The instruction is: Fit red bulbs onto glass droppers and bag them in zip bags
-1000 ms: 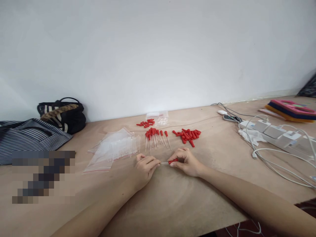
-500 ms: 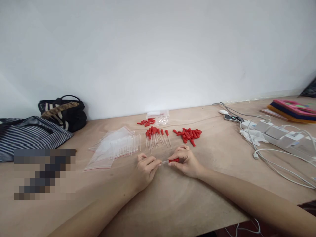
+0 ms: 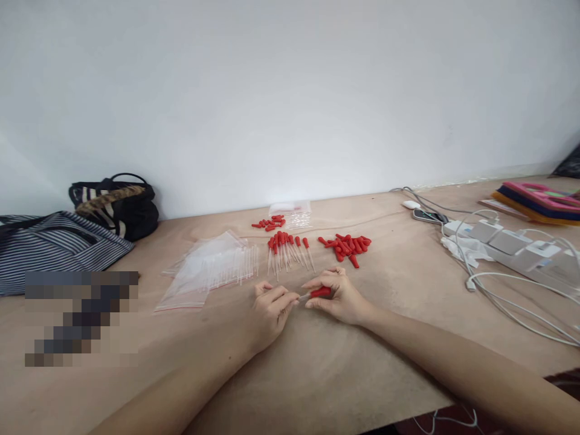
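Observation:
My left hand (image 3: 274, 311) pinches a thin clear tube (image 3: 304, 298) at the near middle of the table. A red rubber bulb (image 3: 321, 292) sits on the tube's right end, inside my right hand (image 3: 338, 298). The right thumb and index tip reach past the bulb on either side of the tube, a little apart. Just beyond lies a fan of droppers (image 3: 284, 248), clear stems with red bulbs on their far ends. Loose red bulbs (image 3: 347, 248) are heaped to the right. Bare clear tubes (image 3: 235, 266) lie in a row at left, partly over plastic zip bags (image 3: 188, 284).
Smaller red bulbs (image 3: 270, 223) and a clear bag (image 3: 292, 211) lie near the wall. Chargers on a power strip (image 3: 516, 244) and white cables (image 3: 498, 296) spread at right. A striped bag (image 3: 63, 244) and a black bag (image 3: 131, 211) stand at left.
My right fingertips have parted slightly around the tube, and more of the red bulb shows. The left hand keeps its pinch on the tube, almost in place.

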The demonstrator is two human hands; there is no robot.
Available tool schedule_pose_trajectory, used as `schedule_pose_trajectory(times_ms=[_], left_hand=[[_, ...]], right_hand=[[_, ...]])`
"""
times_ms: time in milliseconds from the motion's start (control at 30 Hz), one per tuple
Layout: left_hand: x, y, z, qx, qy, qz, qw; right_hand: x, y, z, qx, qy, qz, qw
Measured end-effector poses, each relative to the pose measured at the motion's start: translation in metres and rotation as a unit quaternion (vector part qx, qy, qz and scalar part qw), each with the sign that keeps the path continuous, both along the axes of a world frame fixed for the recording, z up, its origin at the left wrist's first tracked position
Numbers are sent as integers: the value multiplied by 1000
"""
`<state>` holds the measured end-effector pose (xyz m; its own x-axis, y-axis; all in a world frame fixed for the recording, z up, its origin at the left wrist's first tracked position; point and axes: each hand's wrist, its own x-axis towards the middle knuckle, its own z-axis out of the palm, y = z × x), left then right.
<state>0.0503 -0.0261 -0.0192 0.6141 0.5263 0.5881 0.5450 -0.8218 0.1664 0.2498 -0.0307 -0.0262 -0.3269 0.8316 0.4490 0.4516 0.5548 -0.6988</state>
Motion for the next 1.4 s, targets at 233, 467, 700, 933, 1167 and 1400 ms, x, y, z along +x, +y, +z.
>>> schedule_pose_trajectory(times_ms=[233,467,700,933,1167,1400], left_hand=[[-3,2,-3,-26,14,3,1000],[-2,1,-5,-44,10,-5,999],[-2,1,-6,-41,8,-2,999],[2,1,-2,-79,-15,-5,997],[4,-2,-2,-96,-25,-13,995],[3,0,3,-114,-32,7,993]], right_hand=[[7,-1,5,35,-48,-11,998],[0,-2,2,39,-18,-25,999],[-1,-2,2,32,-27,-16,999],[1,2,0,20,-1,-30,999],[-2,2,1,-2,15,-44,999],[7,2,3,-38,28,-25,999]])
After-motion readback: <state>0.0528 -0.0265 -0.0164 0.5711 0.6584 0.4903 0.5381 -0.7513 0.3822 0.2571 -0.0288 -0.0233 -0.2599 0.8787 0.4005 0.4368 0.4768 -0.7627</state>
